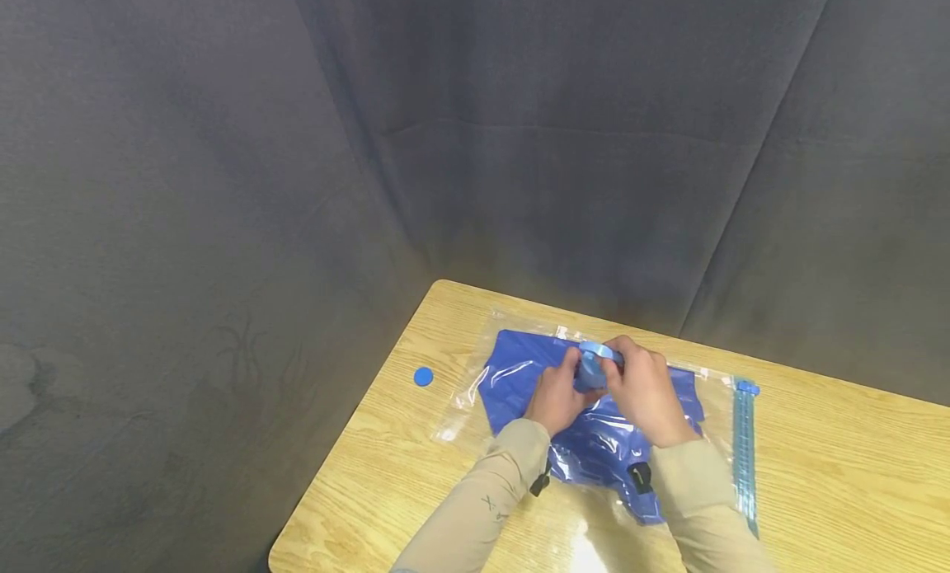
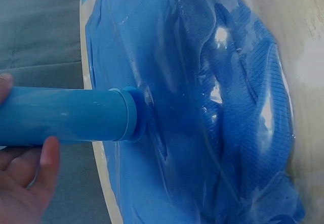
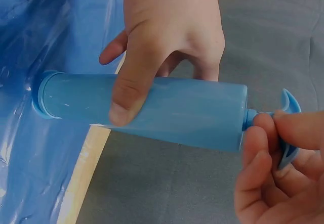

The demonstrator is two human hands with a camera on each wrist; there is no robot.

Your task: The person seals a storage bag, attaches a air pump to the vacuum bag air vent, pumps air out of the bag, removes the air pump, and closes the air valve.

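Note:
A clear plastic vacuum storage bag (image 1: pixel 467 408) lies flat on the table with a blue ribbed garment (image 1: pixel 512 379) folded inside. On the bag stands a light blue hand pump (image 3: pixel 187 107), its collar (image 2: pixel 130 114) right at the plastic. My left hand (image 1: pixel 557 401) grips the pump's cylinder, thumb along one side. My right hand (image 1: pixel 647 387) pinches the pump's curved handle (image 3: pixel 289 102) between thumb and fingers, close to the cylinder's end. A short stub of the plunger (image 3: pixel 250 119) shows there.
A round blue cap (image 1: pixel 423 377) lies on the wooden table (image 1: pixel 371 449), left of the bag. A blue zip strip (image 1: pixel 745 457) with a slider (image 1: pixel 748 387) closes the bag's right edge. A black buckle (image 1: pixel 641 477) sits near the front. Dark grey curtains (image 1: pixel 557 185) hang behind.

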